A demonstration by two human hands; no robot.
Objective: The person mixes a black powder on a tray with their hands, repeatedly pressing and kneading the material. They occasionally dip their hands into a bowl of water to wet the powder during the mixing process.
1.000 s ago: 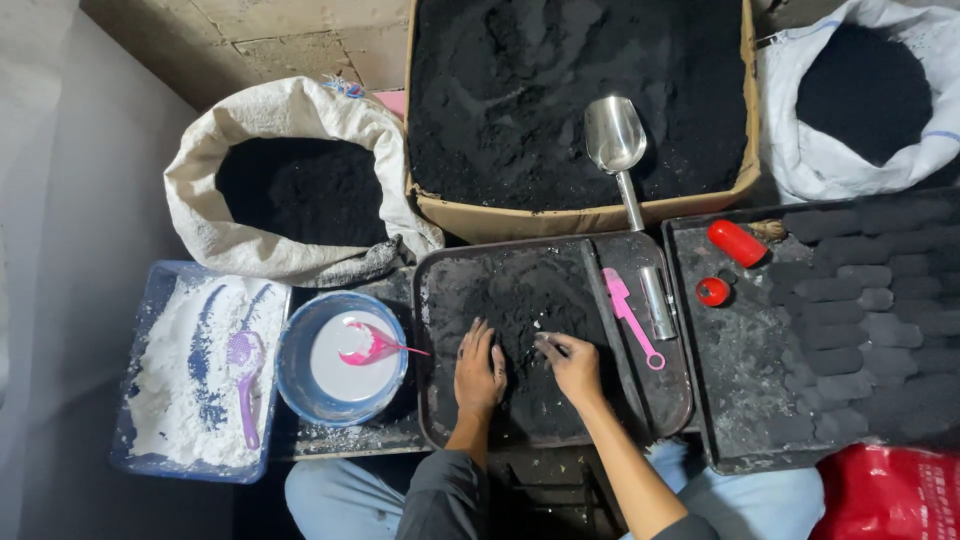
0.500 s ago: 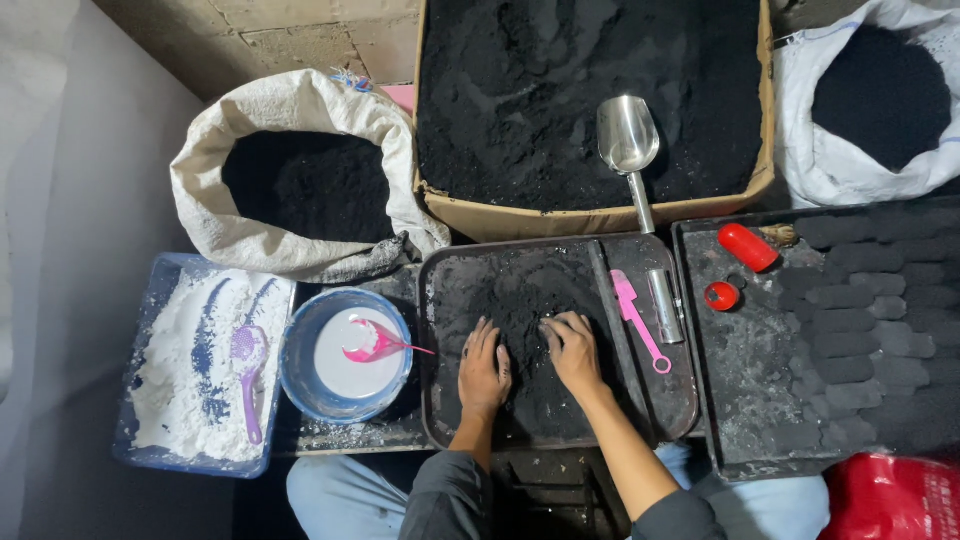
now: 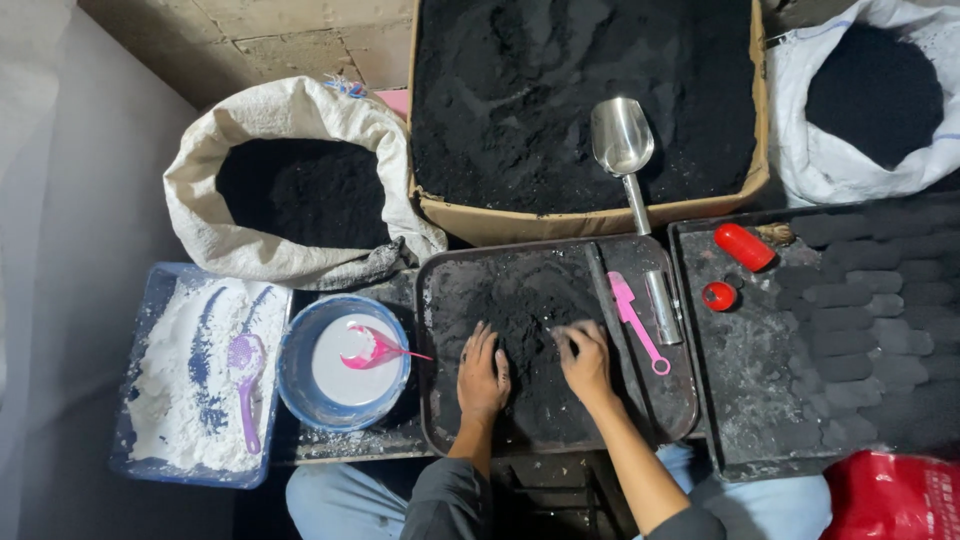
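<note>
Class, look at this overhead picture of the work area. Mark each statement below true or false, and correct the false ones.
1. Both hands rest on black powder in the dark tray. True: the left hand and right hand press into it.
2. The metal scoop lies in the white powder. False: its bowl lies on black powder in the cardboard box.
3. The blue bowl holds a pink scoop. True.
4. The pink spatula is in the right hand. False: it lies on the tray, apart from it.
</note>
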